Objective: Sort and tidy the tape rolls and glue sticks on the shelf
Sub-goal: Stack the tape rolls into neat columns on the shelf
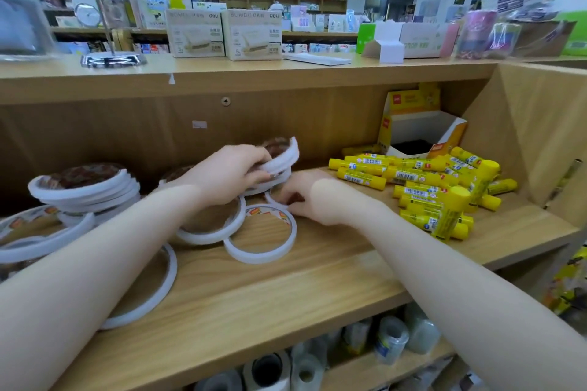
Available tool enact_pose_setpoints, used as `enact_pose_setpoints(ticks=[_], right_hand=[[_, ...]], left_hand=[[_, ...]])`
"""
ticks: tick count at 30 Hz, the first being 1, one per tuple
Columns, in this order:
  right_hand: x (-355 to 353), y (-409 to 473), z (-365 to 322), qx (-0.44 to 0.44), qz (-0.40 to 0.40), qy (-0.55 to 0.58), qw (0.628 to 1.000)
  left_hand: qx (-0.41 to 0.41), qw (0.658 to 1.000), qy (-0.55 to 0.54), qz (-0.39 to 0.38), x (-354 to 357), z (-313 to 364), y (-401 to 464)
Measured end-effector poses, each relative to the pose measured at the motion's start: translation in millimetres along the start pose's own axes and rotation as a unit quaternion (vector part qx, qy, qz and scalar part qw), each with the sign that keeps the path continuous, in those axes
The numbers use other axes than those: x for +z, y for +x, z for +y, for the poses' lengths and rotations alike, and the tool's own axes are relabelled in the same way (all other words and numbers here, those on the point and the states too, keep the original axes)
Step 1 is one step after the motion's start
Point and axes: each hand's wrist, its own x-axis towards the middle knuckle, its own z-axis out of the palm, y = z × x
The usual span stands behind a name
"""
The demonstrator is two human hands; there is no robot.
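Observation:
White tape rolls lie scattered over the wooden shelf [317, 273]. My left hand [228, 173] grips a small stack of white tape rolls [281, 157], tilted and lifted above the shelf. Just below it, my right hand [305, 195] pinches a flat white tape roll [274, 200] lying on the shelf. Another loose roll [262, 257] lies in front of both hands. A leaning stack of rolls [85, 189] stands at the left. Yellow glue sticks [428, 184] lie in a loose heap at the right.
An open yellow and white display box [419, 133] stands behind the glue sticks at the back right. The shelf's slanted side wall [540, 136] closes the right end. Boxes sit on the top board [222, 70]. Clear tape rolls [390, 340] fill the shelf below.

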Motion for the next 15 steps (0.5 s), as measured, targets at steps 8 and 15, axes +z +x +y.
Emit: enact_pose_setpoints(ticks=[8,15], right_hand=[[-4.6,12.1,13.2,-0.073,0.097,0.104,0.987],[3.3,29.4,-5.3,0.017,0.096,-0.076,0.992]], left_hand=[[0.004,0.999,0.021,0.049,-17.9,-3.6,-11.5],[-0.036,0.996,0.004,-0.077,-34.0,-8.3,-89.0]])
